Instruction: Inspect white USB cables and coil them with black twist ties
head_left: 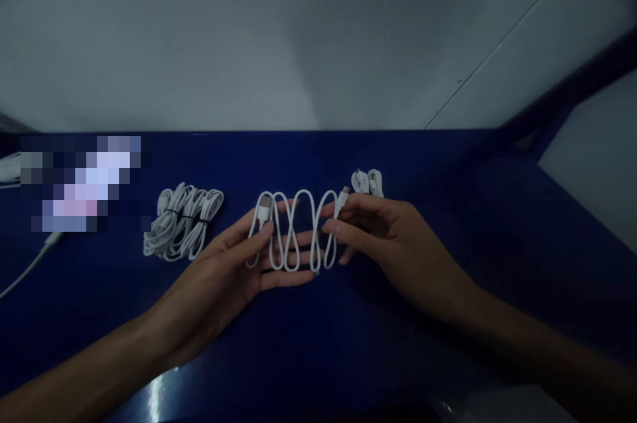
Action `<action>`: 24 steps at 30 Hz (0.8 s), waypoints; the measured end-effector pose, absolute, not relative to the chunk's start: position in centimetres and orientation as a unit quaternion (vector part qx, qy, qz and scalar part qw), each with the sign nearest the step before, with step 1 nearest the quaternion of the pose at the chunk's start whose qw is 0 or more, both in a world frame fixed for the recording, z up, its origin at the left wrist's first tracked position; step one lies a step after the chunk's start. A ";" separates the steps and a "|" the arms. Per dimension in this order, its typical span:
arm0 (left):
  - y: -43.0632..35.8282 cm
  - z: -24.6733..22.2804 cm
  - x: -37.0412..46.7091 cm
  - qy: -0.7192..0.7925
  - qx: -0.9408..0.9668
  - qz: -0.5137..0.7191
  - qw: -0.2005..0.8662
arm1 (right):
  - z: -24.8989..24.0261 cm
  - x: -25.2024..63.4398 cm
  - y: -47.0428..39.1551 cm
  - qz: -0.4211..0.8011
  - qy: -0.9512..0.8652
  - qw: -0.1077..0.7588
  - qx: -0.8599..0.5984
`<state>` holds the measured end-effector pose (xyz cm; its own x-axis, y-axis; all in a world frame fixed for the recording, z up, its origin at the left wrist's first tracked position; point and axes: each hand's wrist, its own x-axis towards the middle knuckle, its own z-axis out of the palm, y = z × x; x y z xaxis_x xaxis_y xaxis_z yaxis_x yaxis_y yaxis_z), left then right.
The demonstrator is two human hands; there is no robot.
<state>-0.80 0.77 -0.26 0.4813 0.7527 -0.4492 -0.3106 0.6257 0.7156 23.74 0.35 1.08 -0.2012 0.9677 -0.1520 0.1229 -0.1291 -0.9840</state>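
A white USB cable (291, 257) is spread in several loose zigzag loops between my two hands, above the blue table. My left hand (243, 253) supports the loops on its outstretched fingers, and its thumb presses the cable near the wide USB plug. Beside the small plug at the other end, my right hand (373, 230) pinches the last loop between thumb and fingers. To the left lie several white cables in tied bundles (184, 220), with black ties round their middles. Behind my right hand, another white cable bundle (367, 180) is partly hidden.
The blue table (318, 356) meets a pale wall (249, 44) at the back. At the left, a blurred-out bright device (94, 184) has a white cord (30, 270) running from it. Something pale (512, 406) shows at the lower right edge.
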 end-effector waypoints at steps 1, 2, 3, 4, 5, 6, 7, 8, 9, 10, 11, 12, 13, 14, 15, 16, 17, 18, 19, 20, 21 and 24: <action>0.8 -0.3 -0.8 0.391 0.283 0.328 0.812 | 1.1 23.8 0.3 0.537 -0.549 0.379 -0.516; 0.8 -0.3 -0.9 0.391 0.283 0.329 0.811 | 1.1 23.8 0.3 0.523 -0.556 0.377 -0.524; 0.8 -0.3 -0.9 0.393 0.283 0.330 0.810 | 1.0 23.8 0.3 0.514 -0.559 0.376 -0.531; 0.8 -0.4 -0.9 0.394 0.283 0.330 0.809 | 1.0 23.8 0.3 0.509 -0.559 0.375 -0.536; 0.8 -0.4 -0.9 0.395 0.284 0.330 0.809 | 1.0 23.8 0.3 0.510 -0.557 0.374 -0.539; 0.8 -0.4 -0.9 0.396 0.285 0.328 0.809 | 0.9 23.7 0.3 0.513 -0.553 0.374 -0.540; 0.8 -0.4 -0.9 0.397 0.287 0.325 0.809 | 0.9 23.7 0.3 0.519 -0.548 0.373 -0.539; 0.7 -0.4 -0.9 0.396 0.288 0.322 0.810 | 0.9 23.7 0.3 0.525 -0.543 0.374 -0.539; 0.7 -0.4 -0.9 0.394 0.288 0.321 0.812 | 0.9 23.7 0.3 0.529 -0.539 0.375 -0.538; 0.7 -0.4 -0.9 0.390 0.289 0.323 0.813 | 0.8 23.6 0.3 0.532 -0.535 0.376 -0.537; 0.8 -0.4 -0.9 0.387 0.288 0.325 0.813 | 0.8 23.6 0.3 0.535 -0.534 0.379 -0.534; 0.8 -0.5 -0.9 0.385 0.288 0.326 0.814 | 0.8 23.6 0.2 0.538 -0.533 0.381 -0.531; 0.8 -0.5 -0.9 0.383 0.288 0.328 0.814 | 0.9 23.6 0.2 0.541 -0.532 0.382 -0.527; 0.8 -0.5 -0.9 0.382 0.288 0.328 0.814 | 0.9 23.6 0.2 0.544 -0.533 0.382 -0.524; 0.8 -0.5 -0.9 0.382 0.289 0.326 0.815 | 0.9 23.6 0.2 0.545 -0.534 0.381 -0.522; 0.8 -0.4 -0.9 0.383 0.289 0.325 0.815 | 1.0 23.6 0.1 0.544 -0.535 0.380 -0.523; 0.8 -0.4 -0.9 0.382 0.290 0.326 0.815 | 1.0 23.6 0.1 0.541 -0.535 0.380 -0.526; 0.8 -0.3 -0.9 0.381 0.289 0.326 0.815 | 1.0 23.5 0.1 0.539 -0.534 0.381 -0.528; 0.8 -0.3 -0.9 0.382 0.288 0.327 0.815 | 1.0 23.5 0.1 0.536 -0.534 0.384 -0.530; 0.8 -0.2 -0.9 0.383 0.287 0.327 0.815 | 1.0 23.5 0.1 0.532 -0.533 0.387 -0.533; 0.8 -0.2 -0.9 0.385 0.286 0.327 0.814 | 1.0 23.5 0.0 0.528 -0.531 0.389 -0.536; 0.7 -0.3 -0.8 0.389 0.280 0.328 0.814 | 0.8 23.4 -0.1 0.513 -0.523 0.401 -0.549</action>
